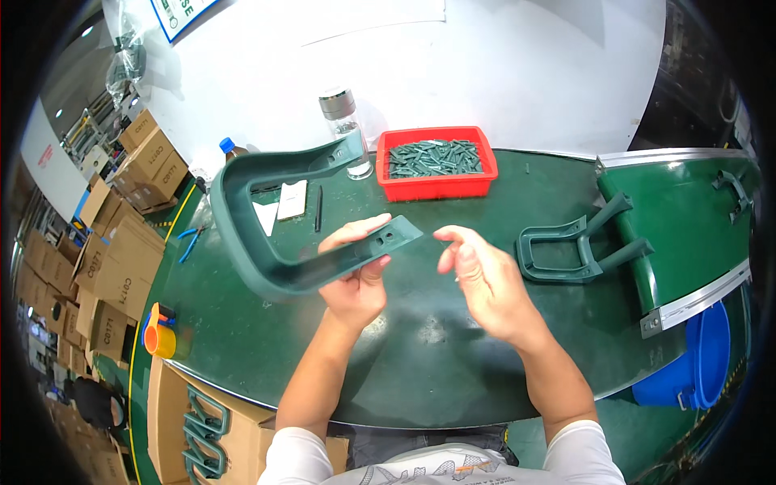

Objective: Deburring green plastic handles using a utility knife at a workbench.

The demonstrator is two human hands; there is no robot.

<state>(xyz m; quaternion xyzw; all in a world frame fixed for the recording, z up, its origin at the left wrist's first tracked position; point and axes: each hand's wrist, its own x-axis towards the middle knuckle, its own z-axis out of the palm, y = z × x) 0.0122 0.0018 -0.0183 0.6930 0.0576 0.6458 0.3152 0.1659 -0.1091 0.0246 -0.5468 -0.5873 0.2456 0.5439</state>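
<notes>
My left hand point(356, 293) is closed around one arm of a large dark green U-shaped plastic part point(242, 257), holding it up over the table. That arm's flat end, with small holes in it, points to the right; the other arm reaches back in front of the glass bottle. Just right of the holed end is my right hand point(495, 289), apart from the part. Its fingers are loosely bent and spaced, and nothing shows in them. A red bin point(436, 188) beyond the hands holds many small green plastic pieces point(436, 158).
Another green plastic frame point(558, 273) lies at the right, against a green conveyor point(679, 230). A clear bottle point(360, 168), a black pen point(318, 208) and tape rolls point(160, 339) sit on the table. Blue-handled pliers point(191, 242) lie left. Below stand a parts carton point(166, 412) and blue bin point(703, 364).
</notes>
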